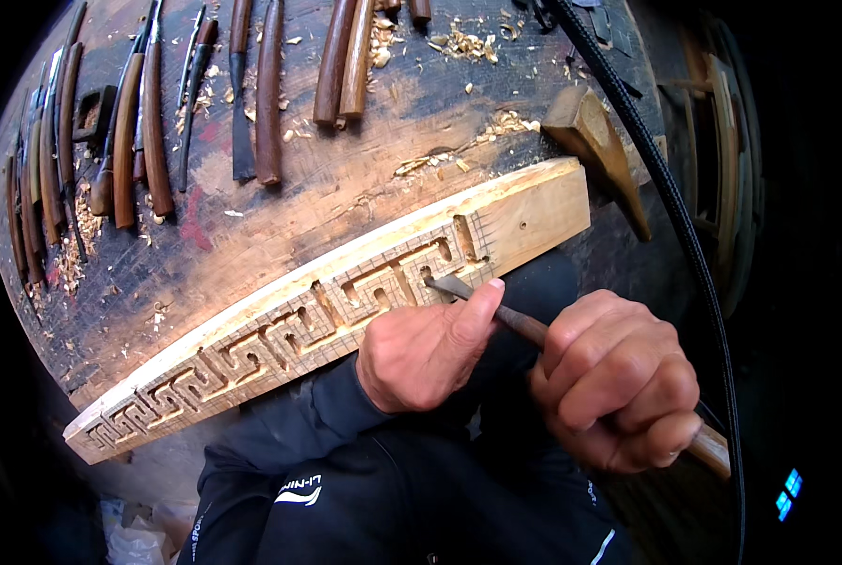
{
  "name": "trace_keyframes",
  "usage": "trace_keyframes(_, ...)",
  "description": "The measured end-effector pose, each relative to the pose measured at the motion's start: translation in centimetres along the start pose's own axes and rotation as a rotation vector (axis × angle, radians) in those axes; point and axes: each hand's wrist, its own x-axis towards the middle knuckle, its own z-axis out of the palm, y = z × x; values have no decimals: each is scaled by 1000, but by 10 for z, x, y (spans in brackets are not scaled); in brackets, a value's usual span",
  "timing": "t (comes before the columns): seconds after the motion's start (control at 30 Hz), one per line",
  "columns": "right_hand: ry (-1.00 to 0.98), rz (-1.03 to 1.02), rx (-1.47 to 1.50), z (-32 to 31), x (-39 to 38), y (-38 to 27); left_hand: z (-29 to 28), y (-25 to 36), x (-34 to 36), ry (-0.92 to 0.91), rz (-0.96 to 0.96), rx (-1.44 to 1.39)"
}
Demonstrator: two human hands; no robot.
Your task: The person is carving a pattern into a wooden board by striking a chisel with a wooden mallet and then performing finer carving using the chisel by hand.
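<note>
A long pale board (540, 209) lies slantwise along the near edge of the bench, its face carved with a row of angular key-pattern grooves over pencilled grid lines. My right hand (619, 381) is wrapped round the wooden handle of a chisel (520, 323). The blade's tip meets the board in the carved pattern near its right end. Against the blade's shaft, my left hand (426, 353) is closed with its thumb laid across the metal; its curled fingers rest by the board's lower edge and are partly hidden.
Several chisels and gouges (268, 94) lie along the far side of the worn workbench (317, 212). A wooden mallet (595, 137) sits beyond the board's right end. Wood shavings (463, 44) are scattered about. A black braided cable (671, 188) hangs down the right side.
</note>
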Motion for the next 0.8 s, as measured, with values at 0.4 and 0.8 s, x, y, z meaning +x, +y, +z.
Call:
trace_keyframes(0.4,-193,-83,19,-8,-9,-4,-9,-2,4,-98,84,12)
trace_keyframes(0.8,-170,-142,-40,-13,-19,-11,-1,-5,3,-77,157,105)
